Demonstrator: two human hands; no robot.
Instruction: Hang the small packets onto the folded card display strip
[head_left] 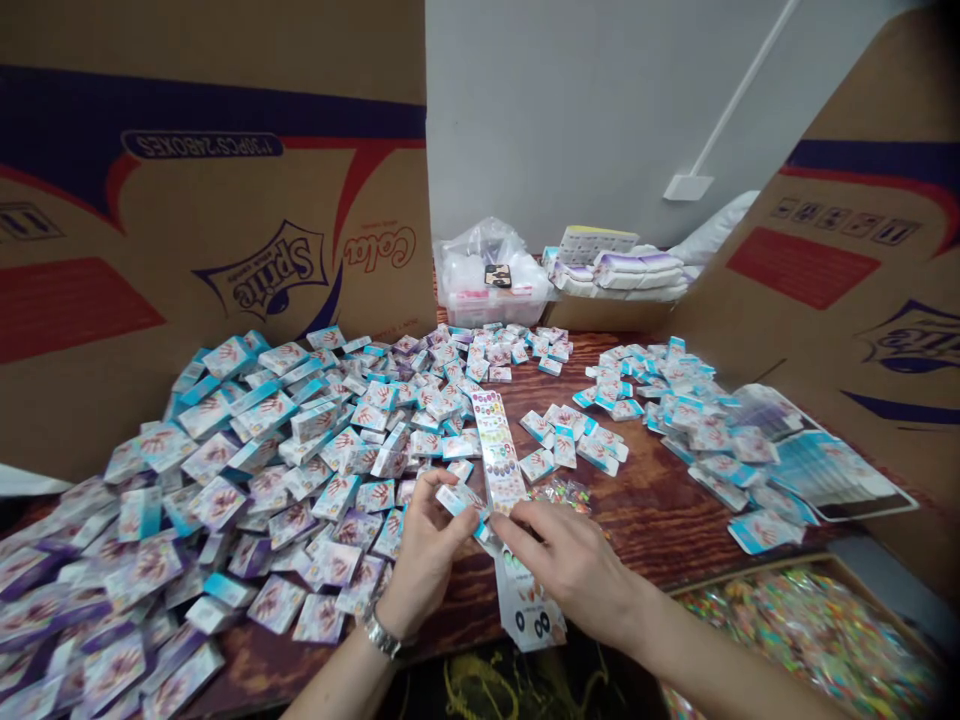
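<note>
My left hand [427,555], with a metal watch on its wrist, grips a small blue-and-white carton [456,505] between thumb and fingers, tilted above the table. Close by its lower end, my right hand [559,550] has its fingers bent and brought together; what they pinch is hidden. Just beyond the hands lies a long stack of printed strips with coloured round pictures [499,450]. Under the right hand, a printed paper sheet [529,610] sticks out at the table's front edge. Small bags of colourful pieces [561,493] sit behind the right hand's knuckles.
A large heap of small cartons [300,480] covers the left. More cartons [697,420] lie at right beside a tray [847,470]. An open box of colourful bagged pieces [810,630] is front right. Tall cardboard boxes [210,200] flank the table; a plastic tub [491,300] stands behind.
</note>
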